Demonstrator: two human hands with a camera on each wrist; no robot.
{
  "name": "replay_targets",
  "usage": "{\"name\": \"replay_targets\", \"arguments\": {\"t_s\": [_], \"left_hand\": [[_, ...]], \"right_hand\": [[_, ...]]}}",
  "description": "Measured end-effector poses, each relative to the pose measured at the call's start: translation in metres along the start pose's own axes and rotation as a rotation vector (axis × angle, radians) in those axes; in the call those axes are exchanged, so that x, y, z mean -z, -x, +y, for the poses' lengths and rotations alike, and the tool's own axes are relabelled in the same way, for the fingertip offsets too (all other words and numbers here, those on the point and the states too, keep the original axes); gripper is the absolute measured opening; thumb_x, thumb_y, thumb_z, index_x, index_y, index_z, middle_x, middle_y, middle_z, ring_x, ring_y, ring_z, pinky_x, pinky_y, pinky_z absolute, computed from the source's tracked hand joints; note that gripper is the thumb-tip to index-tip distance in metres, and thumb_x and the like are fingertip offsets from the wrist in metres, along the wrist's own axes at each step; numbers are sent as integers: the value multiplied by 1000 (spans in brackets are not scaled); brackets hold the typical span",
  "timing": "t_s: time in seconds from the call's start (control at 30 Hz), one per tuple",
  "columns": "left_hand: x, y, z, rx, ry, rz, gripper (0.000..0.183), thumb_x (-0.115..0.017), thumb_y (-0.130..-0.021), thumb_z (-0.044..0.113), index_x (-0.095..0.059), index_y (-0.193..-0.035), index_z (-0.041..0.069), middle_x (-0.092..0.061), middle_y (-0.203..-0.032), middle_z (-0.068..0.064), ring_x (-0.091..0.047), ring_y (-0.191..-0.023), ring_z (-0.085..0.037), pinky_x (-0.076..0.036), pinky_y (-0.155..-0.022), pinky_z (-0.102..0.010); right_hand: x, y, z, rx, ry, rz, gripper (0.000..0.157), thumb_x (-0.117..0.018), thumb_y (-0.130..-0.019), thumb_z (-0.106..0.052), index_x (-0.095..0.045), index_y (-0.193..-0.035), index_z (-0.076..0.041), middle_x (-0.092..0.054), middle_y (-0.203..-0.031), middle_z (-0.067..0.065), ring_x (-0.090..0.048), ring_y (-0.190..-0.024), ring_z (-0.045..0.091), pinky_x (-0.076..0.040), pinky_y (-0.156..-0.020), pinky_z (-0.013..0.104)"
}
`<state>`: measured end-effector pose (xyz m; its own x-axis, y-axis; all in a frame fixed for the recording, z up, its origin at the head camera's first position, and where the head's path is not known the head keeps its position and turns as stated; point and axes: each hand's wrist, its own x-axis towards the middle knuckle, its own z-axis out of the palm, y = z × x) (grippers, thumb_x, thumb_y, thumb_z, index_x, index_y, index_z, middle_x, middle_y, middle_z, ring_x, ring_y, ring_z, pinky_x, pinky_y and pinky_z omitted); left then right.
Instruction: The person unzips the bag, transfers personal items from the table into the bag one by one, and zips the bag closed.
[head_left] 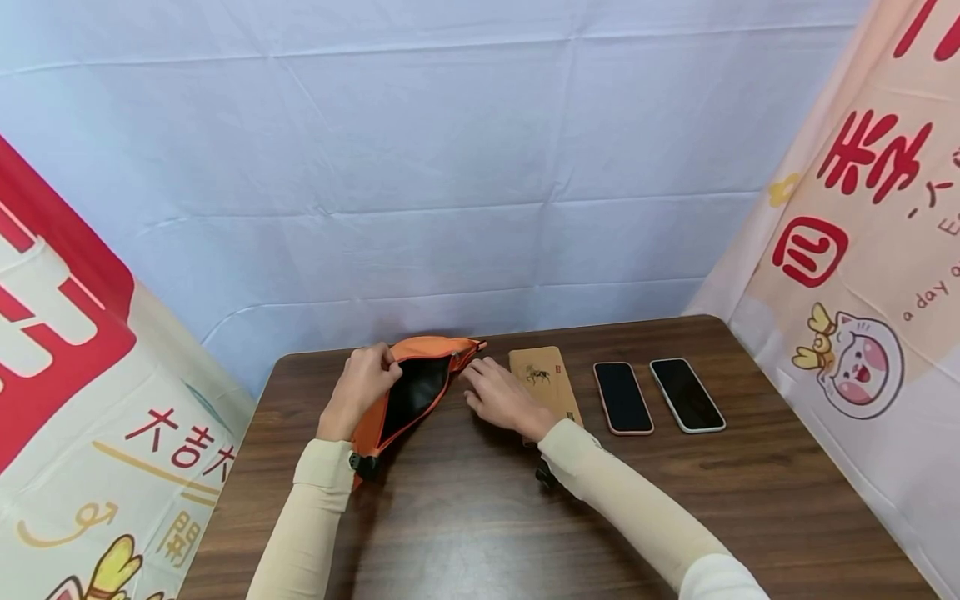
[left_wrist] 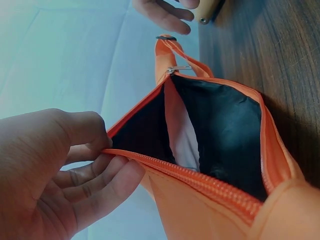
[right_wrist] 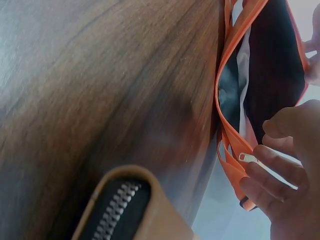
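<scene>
An orange zip bag (head_left: 427, 344) with a dark lining gapes wide on the table, toward its far left. My left hand (head_left: 363, 379) pinches the bag's zipped edge between thumb and fingers, pulling the mouth apart. My right hand (head_left: 498, 396) hovers by the bag's other end, close to the metal zip pull (right_wrist: 247, 157), its fingers loosely bent and holding nothing. Under and beside the right wrist lies a tan zip wallet (head_left: 543, 379) with a dark horse print. Its toothed zip (right_wrist: 116, 210) shows in the right wrist view.
Two phones lie screen up to the right of the wallet, one in a pinkish case (head_left: 624, 398) and one in a white case (head_left: 687, 395). The wooden table (head_left: 465, 533) ends at a pale cloth backdrop (head_left: 450, 167), with printed cloths at both sides.
</scene>
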<state>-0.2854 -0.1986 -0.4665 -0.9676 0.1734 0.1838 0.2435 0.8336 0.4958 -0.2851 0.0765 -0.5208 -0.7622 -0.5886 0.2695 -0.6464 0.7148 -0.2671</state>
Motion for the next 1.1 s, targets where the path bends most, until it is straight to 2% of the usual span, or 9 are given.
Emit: {"name": "replay_targets", "arguments": {"t_s": [0.23,0.53,0.97,1.1], "left_hand": [[0,0,0,-3,-5,1,6,-64,-99,9,-64,-93,7,-63,-83,-10,-55,-64,-19,-47,-63,-34],[0,0,1,0,-4,-6,6,-63,-99,9,-64,-93,7,-63,-82,-10,-55,-62,-18,-46,-61,-33],[0,1,1,-11,5,-14,6,-63,-99,8,-63,-93,7,-63,-81,-9,-54,-61,-18,-46,-62,-33],[0,2,1,-10,0,-17,7,-63,-99,8,-63,-92,7,-63,-81,-9,-54,-62,-18,-46,-62,-33]], "right_hand": [[6,3,6,2,8,6,27,-67,-106,-18,-69,-130,-8,-68,-127,8,-62,-113,25,-55,-96,42],[13,7,13,-21,68,-2,27,-66,-107,-24,-68,-130,-10,-67,-129,8,-62,-114,25,-54,-97,42],[22,12,23,-61,44,13,30,-70,-104,-22,-68,-130,-7,-67,-129,10,-63,-110,25,-55,-92,42],[23,13,27,-72,38,13,32,-70,-105,-22,-68,-131,-5,-67,-130,11,-62,-112,27,-55,-94,43]]}}
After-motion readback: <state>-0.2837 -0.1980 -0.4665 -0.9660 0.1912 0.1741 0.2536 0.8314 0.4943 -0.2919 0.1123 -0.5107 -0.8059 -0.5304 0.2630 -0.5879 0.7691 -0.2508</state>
